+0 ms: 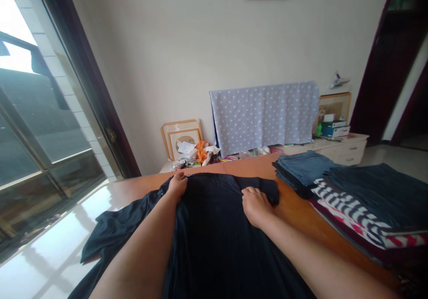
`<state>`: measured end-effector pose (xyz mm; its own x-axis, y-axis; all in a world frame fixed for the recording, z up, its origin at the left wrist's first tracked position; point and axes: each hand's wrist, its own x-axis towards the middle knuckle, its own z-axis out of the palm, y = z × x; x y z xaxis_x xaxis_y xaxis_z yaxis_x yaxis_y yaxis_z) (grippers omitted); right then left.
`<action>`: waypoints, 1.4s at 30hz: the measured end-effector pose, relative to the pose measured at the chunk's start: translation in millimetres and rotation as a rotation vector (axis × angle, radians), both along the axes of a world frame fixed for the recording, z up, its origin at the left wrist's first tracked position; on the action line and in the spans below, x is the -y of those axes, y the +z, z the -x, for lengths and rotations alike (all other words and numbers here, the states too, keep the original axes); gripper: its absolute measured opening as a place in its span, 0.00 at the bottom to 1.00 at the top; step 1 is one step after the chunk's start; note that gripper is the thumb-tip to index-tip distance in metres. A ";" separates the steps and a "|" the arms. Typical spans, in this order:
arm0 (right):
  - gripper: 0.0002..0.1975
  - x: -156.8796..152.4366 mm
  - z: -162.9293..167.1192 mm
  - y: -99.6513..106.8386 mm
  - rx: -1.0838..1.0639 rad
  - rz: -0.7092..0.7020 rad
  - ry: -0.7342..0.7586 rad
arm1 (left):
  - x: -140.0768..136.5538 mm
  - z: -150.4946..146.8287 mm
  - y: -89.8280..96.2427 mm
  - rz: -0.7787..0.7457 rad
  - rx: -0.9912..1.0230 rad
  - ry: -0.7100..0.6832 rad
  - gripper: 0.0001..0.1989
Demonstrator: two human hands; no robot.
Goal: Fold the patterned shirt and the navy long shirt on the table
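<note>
A dark navy, nearly black T-shirt (214, 232) lies spread over the table, its lower part running out of view toward me. One short sleeve stretches to the left; the other sticks out on the right beyond my right hand. My left hand (178, 186) is closed on the cloth at the far edge, beside the collar. On the right shoulder area, my right hand (257, 205) has its fingers curled onto the fabric, with the fingertips partly hidden against it.
Folded dark trousers (377, 192), a striped garment (351, 212) and folded jeans (306, 165) are stacked on the right of the orange-brown table (290, 219). Behind stands a low cabinet (351, 153) with a polka-dot cloth (267, 116), picture frames and clutter. A window is at left.
</note>
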<state>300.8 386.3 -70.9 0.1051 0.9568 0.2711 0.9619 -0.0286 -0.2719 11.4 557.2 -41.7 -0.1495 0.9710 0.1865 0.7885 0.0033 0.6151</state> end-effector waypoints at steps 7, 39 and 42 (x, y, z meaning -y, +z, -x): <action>0.16 0.0 -0.4 0.2 -0.006 0.001 0.011 | 15.7 40.9 6.0 -0.072 -0.014 0.114 0.24; 0.17 -2.2 -2.3 -2.8 -0.081 -0.010 0.032 | 76.4 4.5 6.3 -0.033 -0.558 -0.248 0.22; 0.17 -2.9 -5.2 -2.5 -0.147 -0.010 0.042 | 102.7 -7.5 13.1 -0.068 -0.543 -0.339 0.18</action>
